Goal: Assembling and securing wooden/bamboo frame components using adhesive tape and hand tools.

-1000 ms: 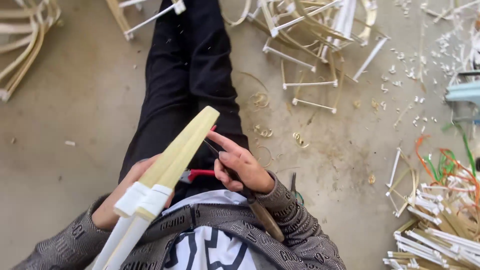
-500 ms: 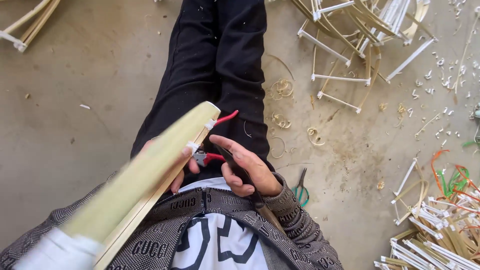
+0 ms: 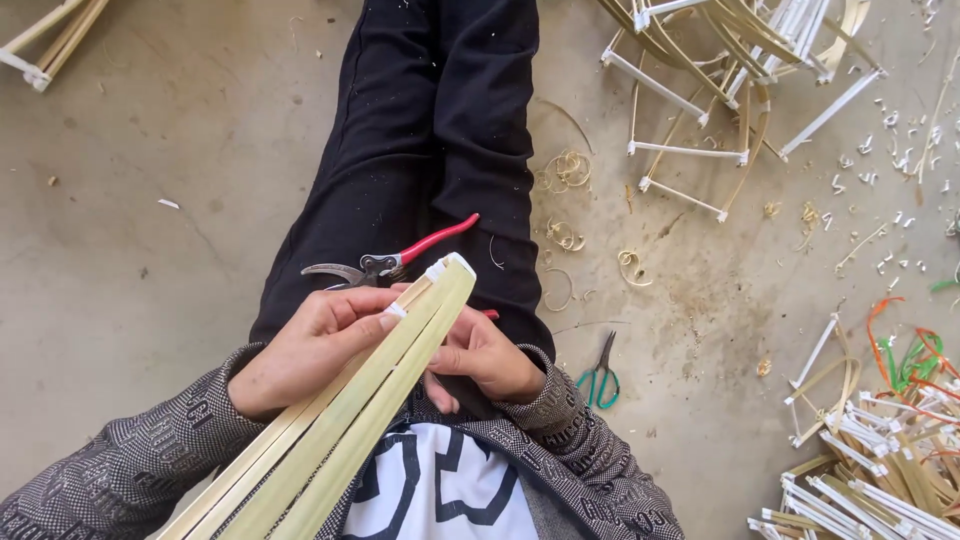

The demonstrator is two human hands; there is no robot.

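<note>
- The bundle of bamboo strips [image 3: 380, 400] is grasped by the left hand [image 3: 310, 350] from above, fingers curled over the pale slats just short of their white-capped tips.
- The same bundle is pinched from beneath by the right hand [image 3: 485, 362] (thumb and fingertips closed on its underside).
- Just beyond the grip, red-handled pruning shears [image 3: 385, 262] rest on the black trouser leg [image 3: 440, 150], blades open.
- Likely risk: the slats could fan apart and slip, since only the two hands keep them together.
- The shears might slide off the thigh if the leg shifts.
</note>
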